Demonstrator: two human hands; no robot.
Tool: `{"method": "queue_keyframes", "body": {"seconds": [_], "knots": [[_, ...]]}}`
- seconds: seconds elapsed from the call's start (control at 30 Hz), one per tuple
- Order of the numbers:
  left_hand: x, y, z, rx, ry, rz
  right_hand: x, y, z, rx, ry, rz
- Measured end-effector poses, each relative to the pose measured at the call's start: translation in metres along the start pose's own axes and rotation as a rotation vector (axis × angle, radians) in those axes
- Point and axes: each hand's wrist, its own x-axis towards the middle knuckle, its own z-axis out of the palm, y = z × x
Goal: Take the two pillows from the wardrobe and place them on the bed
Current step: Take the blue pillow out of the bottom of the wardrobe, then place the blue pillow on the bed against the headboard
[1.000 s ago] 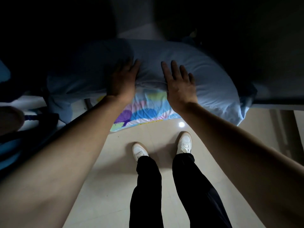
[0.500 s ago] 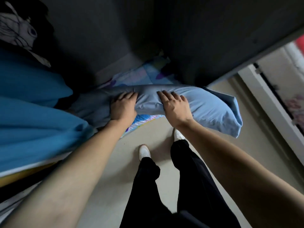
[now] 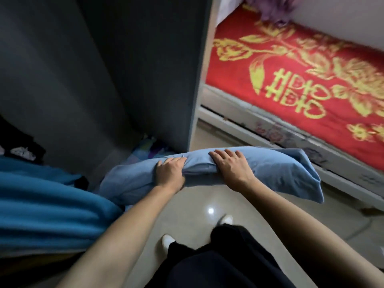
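A light blue pillow (image 3: 276,171) hangs level above the floor, held in both hands. My left hand (image 3: 169,172) grips its middle from above, and my right hand (image 3: 232,166) grips it a little further right. The pillow's left end is still at the mouth of the dark wardrobe (image 3: 104,69). The bed (image 3: 301,80), covered by a red blanket with gold flowers, lies to the upper right, past the wardrobe's side panel. A multicoloured cloth (image 3: 149,147) shows on the wardrobe floor behind the pillow; I cannot tell whether it is a second pillow.
Folded blue bedding (image 3: 47,206) fills the wardrobe shelf on the left. The white wardrobe side panel (image 3: 199,90) stands between the wardrobe and the bed. The bed's pale frame (image 3: 291,146) runs along the tiled floor (image 3: 207,200). My legs and white shoes are below.
The pillow has come out of the wardrobe and toward me, off the multicoloured cloth. My view has swung right, bringing the red-covered bed into sight. Both hands keep their grip.
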Motion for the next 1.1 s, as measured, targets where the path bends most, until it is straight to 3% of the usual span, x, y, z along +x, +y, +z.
{"method": "queue_keyframes", "body": {"seconds": [0.4, 0.67, 0.9, 1.1], "knots": [[0.026, 0.189, -0.018, 0.076, 0.168, 0.213, -0.094, 0.166, -0.014, 0.160, 0.097, 0.174], [0.049, 0.323, -0.012, 0.019, 0.288, 0.249, -0.135, 0.287, -0.016, 0.202, 0.187, 0.243], [0.102, 0.365, -0.033, 0.000, 0.334, 0.205, -0.103, 0.349, -0.043, 0.189, 0.272, 0.215], [0.194, 0.370, -0.049, -0.027, 0.373, 0.193, -0.021, 0.392, -0.064, 0.197, 0.301, 0.228]]}}
